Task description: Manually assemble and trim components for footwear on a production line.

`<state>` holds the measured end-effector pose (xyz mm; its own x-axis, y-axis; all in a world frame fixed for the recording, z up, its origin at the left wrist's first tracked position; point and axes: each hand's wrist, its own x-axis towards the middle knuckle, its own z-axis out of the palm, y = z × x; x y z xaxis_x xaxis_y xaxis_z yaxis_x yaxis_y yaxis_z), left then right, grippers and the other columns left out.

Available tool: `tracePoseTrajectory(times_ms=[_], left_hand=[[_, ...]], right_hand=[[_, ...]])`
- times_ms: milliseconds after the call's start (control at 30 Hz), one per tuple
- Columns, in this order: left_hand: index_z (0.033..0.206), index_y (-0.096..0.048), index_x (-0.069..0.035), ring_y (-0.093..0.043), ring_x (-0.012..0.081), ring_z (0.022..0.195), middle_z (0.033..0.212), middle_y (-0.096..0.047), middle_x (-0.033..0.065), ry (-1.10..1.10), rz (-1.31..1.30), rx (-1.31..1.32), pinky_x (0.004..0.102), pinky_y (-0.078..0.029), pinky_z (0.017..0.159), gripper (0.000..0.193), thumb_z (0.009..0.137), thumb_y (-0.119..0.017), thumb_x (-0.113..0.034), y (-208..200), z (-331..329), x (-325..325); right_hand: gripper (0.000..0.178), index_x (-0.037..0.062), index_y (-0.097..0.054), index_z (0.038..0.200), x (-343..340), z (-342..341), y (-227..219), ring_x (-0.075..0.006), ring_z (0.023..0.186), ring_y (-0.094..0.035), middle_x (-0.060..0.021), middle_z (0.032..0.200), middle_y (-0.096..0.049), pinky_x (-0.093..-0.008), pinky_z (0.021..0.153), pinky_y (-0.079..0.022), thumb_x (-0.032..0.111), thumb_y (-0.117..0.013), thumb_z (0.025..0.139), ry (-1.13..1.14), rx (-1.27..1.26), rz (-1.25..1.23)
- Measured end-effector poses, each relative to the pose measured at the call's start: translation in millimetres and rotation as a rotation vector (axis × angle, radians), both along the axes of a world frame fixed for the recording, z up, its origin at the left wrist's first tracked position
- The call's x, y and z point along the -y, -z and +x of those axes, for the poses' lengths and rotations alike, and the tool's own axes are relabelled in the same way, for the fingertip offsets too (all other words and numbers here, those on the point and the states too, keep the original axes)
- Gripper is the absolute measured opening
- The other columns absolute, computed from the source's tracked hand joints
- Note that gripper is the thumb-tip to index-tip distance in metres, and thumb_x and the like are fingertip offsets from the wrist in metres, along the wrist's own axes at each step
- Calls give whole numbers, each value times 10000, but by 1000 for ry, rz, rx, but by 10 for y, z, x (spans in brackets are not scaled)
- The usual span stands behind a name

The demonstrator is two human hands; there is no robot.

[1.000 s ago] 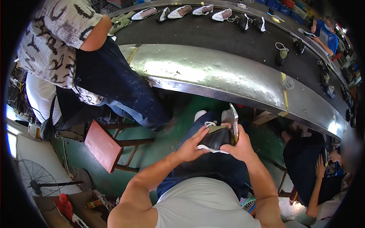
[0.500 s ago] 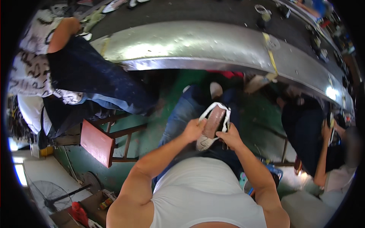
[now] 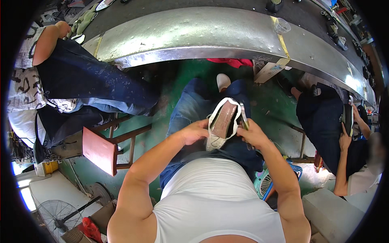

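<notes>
Above my lap, a whitish shoe upper (image 3: 214, 143) is held with its underside toward me. A pinkish-brown insole (image 3: 223, 121) shows inside its white edge, with a dark gap on the right side. My left hand (image 3: 195, 132) grips the left side of the shoe, thumb and fingers closed on it. Wrapped round a metal hand tool that looks like pincers (image 3: 244, 113) is my right hand (image 3: 253, 135). The tool's upper end lies along the right edge of the shoe, and its handles partly hide in my palm.
A dented metal-edged bench (image 3: 182, 34) curves across in front of me. On the left are a person in dark clothes (image 3: 89, 77), a reddish stool (image 3: 99, 150) and a fan (image 3: 60, 216). Another person (image 3: 324, 121) sits at right, holding a dark shoe (image 3: 348, 118). A green fan (image 3: 264, 182) stands near my right elbow.
The shoe has shifted slightly up and stands more upright. My left hand has moved a little left and down; the tool in my right hand now shows beside the shoe's edge.
</notes>
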<state>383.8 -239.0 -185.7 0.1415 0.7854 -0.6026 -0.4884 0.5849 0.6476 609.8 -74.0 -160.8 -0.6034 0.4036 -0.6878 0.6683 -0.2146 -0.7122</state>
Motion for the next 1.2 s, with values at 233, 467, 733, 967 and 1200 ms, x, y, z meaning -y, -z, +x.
tracePoseTrajectory(times_ms=[233,467,733,967,1200], left_hand=[[1542,-253,23,-461,248,1359,1472,-478,197,-41,152,-401,333,-336,1145,879,857,-755,-202,334,298,249],[1539,-229,35,-501,277,1332,1431,-512,212,-8,212,-461,345,-365,1130,902,850,-753,-217,319,350,228],[1547,-177,6,-473,228,1332,1429,-505,154,89,216,-577,342,-337,1144,944,837,-777,-153,220,339,305],[1517,-195,11,-515,190,1258,1351,-556,114,37,144,-444,336,-384,1099,880,854,-763,-101,350,276,288],[1558,-34,55,-487,275,1324,1451,-454,231,9,278,-572,326,-376,1100,1041,815,-740,-131,506,472,308]], right_hand=[[348,5,-539,1217,77,291,-430,-282,776,-636,-162,958,-640,-392,728,-527,124,-643,907,-635,-68,626],[495,-74,-543,1278,46,-202,-515,-304,973,-620,-138,994,-640,-390,796,-535,92,-603,816,-972,-158,1386],[164,21,-656,903,-191,-477,-664,-385,804,-677,-195,826,-681,-498,715,-525,179,-648,860,-1244,-153,774],[230,-16,-628,962,216,-351,-381,-431,904,-649,-267,922,-671,-495,811,-510,206,-639,905,-863,-131,395],[263,-82,-599,1049,305,-311,-716,-401,986,-653,-267,990,-672,-457,889,-516,104,-616,864,-1005,81,792]])
